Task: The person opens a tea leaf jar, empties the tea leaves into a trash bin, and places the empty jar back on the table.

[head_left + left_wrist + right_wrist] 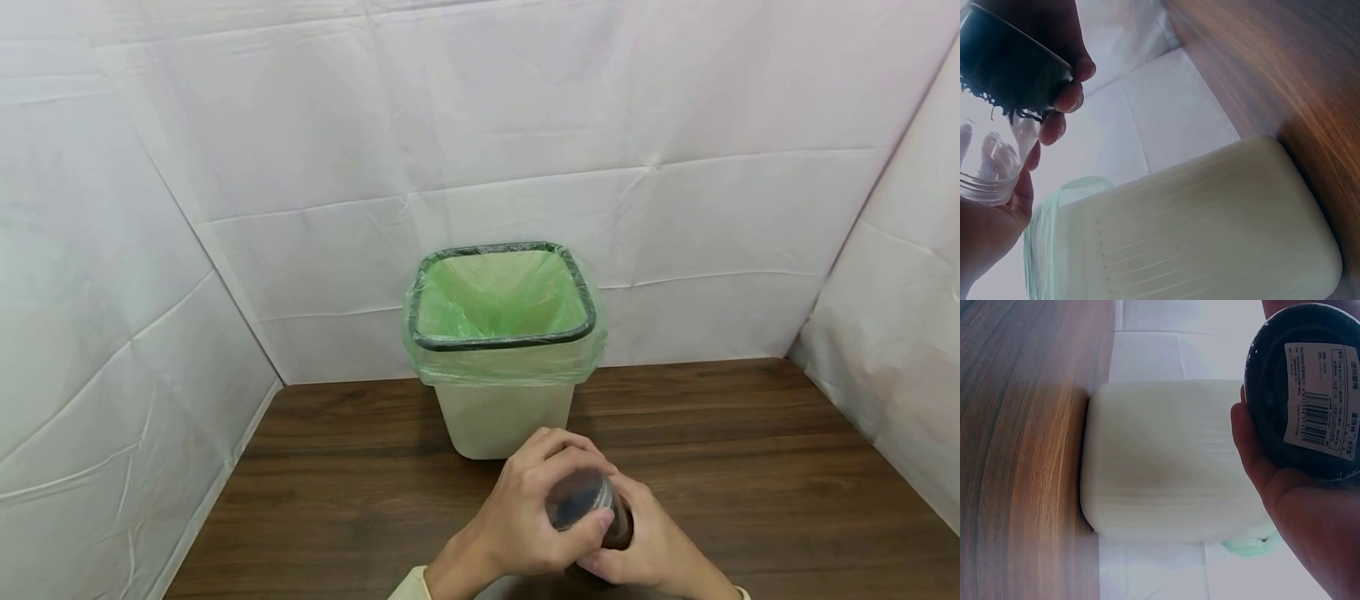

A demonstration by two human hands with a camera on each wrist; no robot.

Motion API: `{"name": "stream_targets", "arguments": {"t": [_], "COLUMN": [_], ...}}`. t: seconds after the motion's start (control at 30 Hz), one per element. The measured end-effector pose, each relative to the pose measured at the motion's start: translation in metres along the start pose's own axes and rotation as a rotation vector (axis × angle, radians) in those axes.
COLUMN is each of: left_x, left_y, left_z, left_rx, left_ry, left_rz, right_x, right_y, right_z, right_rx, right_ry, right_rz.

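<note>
Both hands hold a clear jar [576, 498], raised over the near part of the table in front of the bin. My left hand [525, 508] grips it round the top end, its thumb along the near side. Lower on the body, my right hand [654, 537] has its fingers wrapped about it. Dark, shredded, leaf-like contents [1013, 69] fill the lower part in the left wrist view, with clear space above. A white barcode label [1322, 400] covers much of the jar's underside in the right wrist view.
A cream waste bin [506, 417] stands just beyond the hands, lined with a green bag [495, 300] under a dark rim [517, 341]. White cloth walls [337, 275] close off the back and both sides of the dark wooden table [337, 492].
</note>
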State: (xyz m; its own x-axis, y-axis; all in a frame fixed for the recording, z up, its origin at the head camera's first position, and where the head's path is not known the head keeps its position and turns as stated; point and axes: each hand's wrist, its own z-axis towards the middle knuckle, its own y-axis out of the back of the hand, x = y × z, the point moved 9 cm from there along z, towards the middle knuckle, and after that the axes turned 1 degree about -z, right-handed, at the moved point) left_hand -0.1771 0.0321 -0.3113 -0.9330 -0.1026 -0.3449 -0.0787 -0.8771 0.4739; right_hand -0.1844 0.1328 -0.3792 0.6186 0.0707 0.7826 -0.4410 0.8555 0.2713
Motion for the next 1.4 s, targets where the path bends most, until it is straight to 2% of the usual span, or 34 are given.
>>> {"name": "stream_targets", "arguments": {"t": [0.13,0.27,0.4,0.67,1.0,1.17,1.4], "left_x": [0.002,0.006,0.009,0.012,0.015,0.014,0.014], "left_y": [0.001,0.001,0.000,-0.001,-0.005,-0.005,-0.005], "left_z": [0.000,-0.002,-0.004,-0.005,-0.008,-0.008,-0.008], "left_rx": [-0.024,-0.035,-0.037,-0.027,0.047,0.076,0.088], "left_ry": [0.020,0.069,0.101,0.135,0.182,0.173,0.179], "left_rz": [0.012,0.033,0.054,0.065,0.004,-0.007,-0.014], "right_x": [0.002,0.002,0.001,-0.002,-0.001,0.003,0.000], "right_y": [0.004,0.008,0.008,0.010,0.013,0.014,0.014], "right_z": [0.000,0.000,0.000,-0.002,-0.003,-0.004,-0.004], "right_rx": [-0.047,-0.091,-0.112,-0.127,-0.135,-0.149,-0.130], "right_ry": [-0.016,-0.042,-0.053,-0.081,-0.079,-0.040,-0.075], "right_rz": [-0.108,-0.239,-0.306,-0.347,-0.379,-0.403,-0.396]}}
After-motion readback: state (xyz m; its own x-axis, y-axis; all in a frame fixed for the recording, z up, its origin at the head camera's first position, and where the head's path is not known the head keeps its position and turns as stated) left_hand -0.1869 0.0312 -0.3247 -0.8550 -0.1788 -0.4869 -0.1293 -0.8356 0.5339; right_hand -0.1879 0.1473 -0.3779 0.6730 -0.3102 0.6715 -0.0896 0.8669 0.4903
